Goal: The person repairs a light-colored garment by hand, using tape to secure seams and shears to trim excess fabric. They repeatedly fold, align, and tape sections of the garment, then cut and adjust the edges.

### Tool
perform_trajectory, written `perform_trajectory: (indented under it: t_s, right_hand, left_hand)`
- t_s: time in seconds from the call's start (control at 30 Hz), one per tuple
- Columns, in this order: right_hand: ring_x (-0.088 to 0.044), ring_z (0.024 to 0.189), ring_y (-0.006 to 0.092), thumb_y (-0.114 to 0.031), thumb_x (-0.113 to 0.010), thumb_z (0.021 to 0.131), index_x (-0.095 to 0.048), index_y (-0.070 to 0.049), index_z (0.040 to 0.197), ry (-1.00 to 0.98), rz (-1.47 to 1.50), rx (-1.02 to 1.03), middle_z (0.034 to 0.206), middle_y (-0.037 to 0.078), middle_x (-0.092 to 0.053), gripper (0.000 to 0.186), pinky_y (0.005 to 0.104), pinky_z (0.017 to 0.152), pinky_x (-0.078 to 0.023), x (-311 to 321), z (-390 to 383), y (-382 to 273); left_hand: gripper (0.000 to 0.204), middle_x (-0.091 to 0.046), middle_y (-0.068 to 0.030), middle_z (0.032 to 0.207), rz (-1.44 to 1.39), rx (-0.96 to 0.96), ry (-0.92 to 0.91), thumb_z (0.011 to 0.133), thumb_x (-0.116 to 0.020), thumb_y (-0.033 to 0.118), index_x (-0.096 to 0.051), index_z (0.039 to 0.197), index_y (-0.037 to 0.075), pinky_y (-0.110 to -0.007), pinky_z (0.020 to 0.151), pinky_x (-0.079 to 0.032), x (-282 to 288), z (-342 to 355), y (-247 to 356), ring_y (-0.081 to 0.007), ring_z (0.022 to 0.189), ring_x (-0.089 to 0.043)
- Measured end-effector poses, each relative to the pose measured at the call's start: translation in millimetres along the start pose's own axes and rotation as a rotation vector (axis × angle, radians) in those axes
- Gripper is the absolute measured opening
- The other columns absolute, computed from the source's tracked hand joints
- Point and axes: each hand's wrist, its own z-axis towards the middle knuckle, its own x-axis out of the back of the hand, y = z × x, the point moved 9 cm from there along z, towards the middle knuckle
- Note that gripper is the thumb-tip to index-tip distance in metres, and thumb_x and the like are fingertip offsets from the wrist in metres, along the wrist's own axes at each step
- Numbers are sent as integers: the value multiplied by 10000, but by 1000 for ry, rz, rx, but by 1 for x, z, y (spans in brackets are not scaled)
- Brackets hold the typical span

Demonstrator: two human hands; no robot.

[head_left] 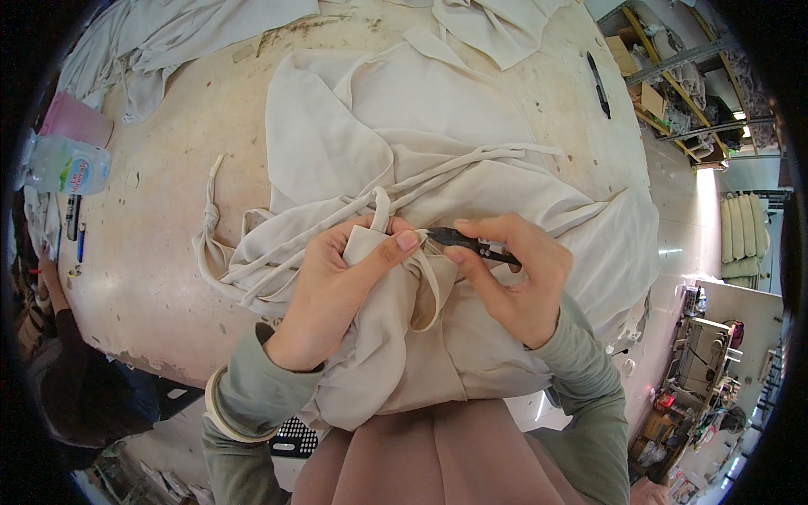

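Note:
A cream garment [328,118] lies spread over the table and hangs down its near edge onto my lap. My left hand [328,290] is closed, pinching a folded piece of it between thumb and fingers. In my right hand [526,273] is a pair of black thread snips [502,255], held between thumb and fingers. Their tips touch or nearly touch the cloth at my left thumb; the exact contact is too small to tell. A narrow fabric loop [438,295] dangles just under the snips. Long thin cream ties [324,220] lie across the garment, left of centre.
More cream cloth [202,38] covers the far left of the table [168,244]. A pink container [80,118], a plastic bottle [76,166] and pens [82,244] stand or lie at the left edge. A black pen [598,84] lies far right. Another person [84,379] sits at left.

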Motion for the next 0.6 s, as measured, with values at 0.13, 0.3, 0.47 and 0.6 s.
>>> perform_trajectory:
  t_s: [0.13,0.3,0.47,0.6]
  right_hand:
    - [-647,679,192,-111,-747,742,-662,-56,906,17,71,-97,797,90,-664,193,286,591,-490,0,2,15]
    - [-599,762,231,-248,-638,852,-612,-87,1099,443,-209,-410,938,120,-626,296,320,710,-470,86,20,122]
    - [-518,1049,327,-202,-554,886,-567,-111,1189,456,-822,-425,1099,170,-539,317,377,896,-415,155,7,226]
    - [-504,1097,317,-218,-539,895,-548,-93,1217,634,-1025,-280,1140,169,-538,346,385,940,-393,146,10,188]
  left_hand:
    - [193,-590,25,820,15,16,-7,881,-649,198,-612,965,28,-175,592,-398,0,0,-1,-17,696,-510]
    - [295,-621,-42,975,-63,0,-51,903,-608,215,-590,1112,8,-217,702,-487,-3,2,6,-84,826,-597]
    - [337,-631,-46,1022,0,-5,-186,925,-556,180,-571,1203,-9,-186,746,-459,-9,0,13,-62,852,-583]
    - [340,-640,-41,999,14,5,-272,929,-540,178,-573,1208,-14,-192,768,-448,-15,-6,17,-56,872,-568]
